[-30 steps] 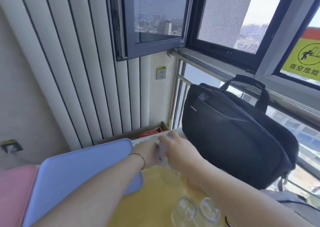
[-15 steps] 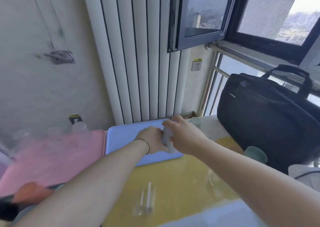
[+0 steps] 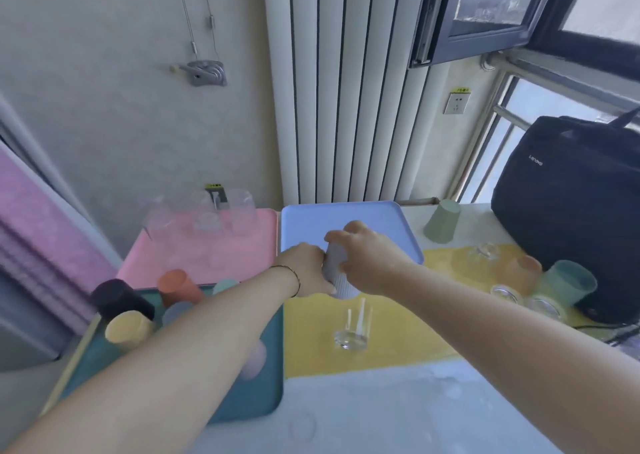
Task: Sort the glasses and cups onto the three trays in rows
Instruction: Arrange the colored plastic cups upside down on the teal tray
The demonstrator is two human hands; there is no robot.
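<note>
Both hands grip a pale ribbed cup [image 3: 337, 273], held just above the near edge of the blue tray [image 3: 346, 218]. My left hand [image 3: 306, 268] wraps its left side and my right hand [image 3: 367, 256] wraps its right side. The pink tray [image 3: 194, 259] at the back left carries several clear glasses [image 3: 207, 221]. The teal tray [image 3: 266, 346] at the near left holds coloured cups, among them a black one [image 3: 119, 299], an orange one [image 3: 178, 285] and a yellow one [image 3: 126, 329]. A clear glass [image 3: 353, 327] stands on the yellow mat [image 3: 311, 349].
A green cup [image 3: 443, 221] stands upside down right of the blue tray. More cups and glasses [image 3: 530, 284] lie near a black bag [image 3: 568, 204] at the right. A ribbed radiator and a wall rise behind the table. A window is open at the upper right.
The camera has swung left and down, bringing the pink and teal trays into view. Both hands keep hold of the pale cup over the blue tray's near edge.
</note>
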